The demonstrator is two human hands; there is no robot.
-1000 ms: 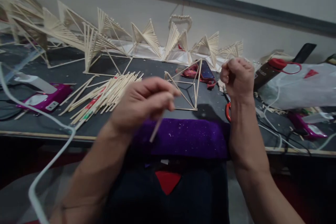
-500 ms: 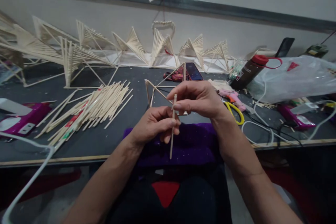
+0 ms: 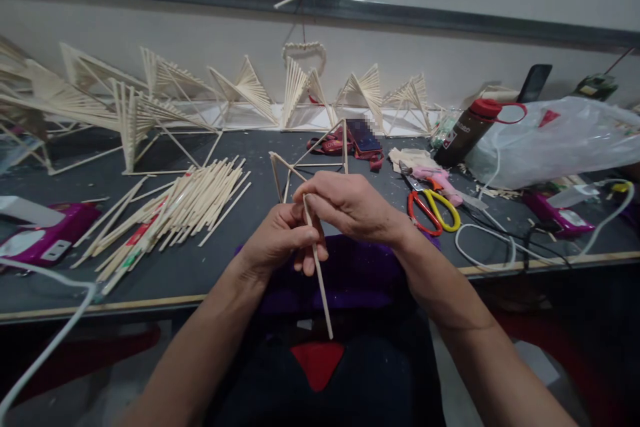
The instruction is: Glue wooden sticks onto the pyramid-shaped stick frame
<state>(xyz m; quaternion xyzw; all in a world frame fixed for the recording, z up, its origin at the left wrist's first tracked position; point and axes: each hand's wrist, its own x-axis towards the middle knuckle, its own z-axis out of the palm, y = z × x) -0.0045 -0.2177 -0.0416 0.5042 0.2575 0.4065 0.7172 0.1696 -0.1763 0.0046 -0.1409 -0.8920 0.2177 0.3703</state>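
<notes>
A thin pale wooden stick (image 3: 323, 287) slants down toward my lap, its upper end between my two hands. My left hand (image 3: 283, 237) is closed on it, thumb against the stick near its upper part. At the very top, my right hand (image 3: 345, 203) pinches it between thumb and fingers. Just behind my hands stands a small open frame of glued sticks (image 3: 280, 177), partly hidden by them. To the left lies a heap of loose sticks (image 3: 200, 207) on the dark table (image 3: 270, 140).
Several finished fan-shaped stick models (image 3: 300, 97) line the wall. On the right are scissors (image 3: 440, 210), a pink glue gun (image 3: 443, 183), a brown bottle (image 3: 465, 133), a plastic bag (image 3: 565, 140) and a white cable (image 3: 463, 250). A purple device (image 3: 50, 230) sits at left.
The stick has slid lower between my hands and its bottom end now tilts to the right. My right hand has moved slightly down and left, uncovering the scissors' red handle.
</notes>
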